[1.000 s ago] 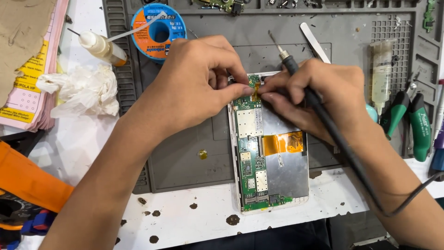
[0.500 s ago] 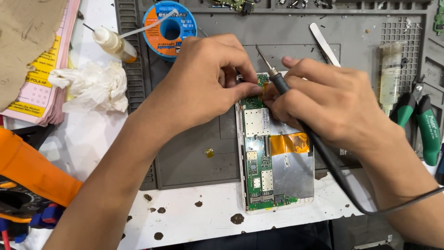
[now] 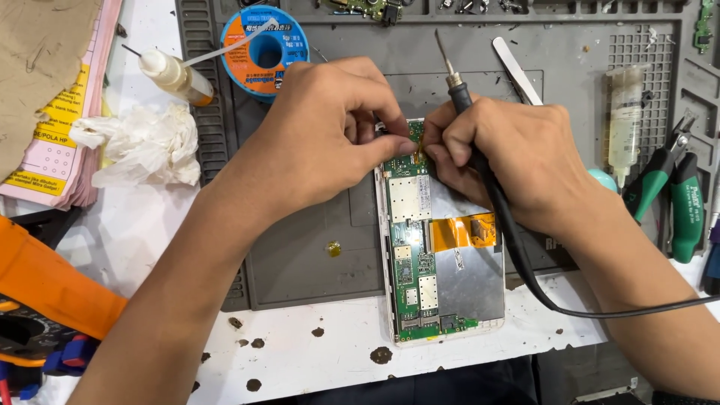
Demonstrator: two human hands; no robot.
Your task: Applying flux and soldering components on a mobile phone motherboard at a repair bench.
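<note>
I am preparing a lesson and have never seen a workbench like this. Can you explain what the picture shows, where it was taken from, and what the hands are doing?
The picture comes from a camera on the person's head, looking down at a grey work mat. Both bare hands meet at the top end of an opened phone, whose green circuit board is exposed. The left hand pinches a small part there. The right hand grips a soldering iron, tip pointing away, cable trailing right. Around them lie a blue solder spool, a small bottle, crumpled tissue, tweezers and green-handled pliers.
</note>
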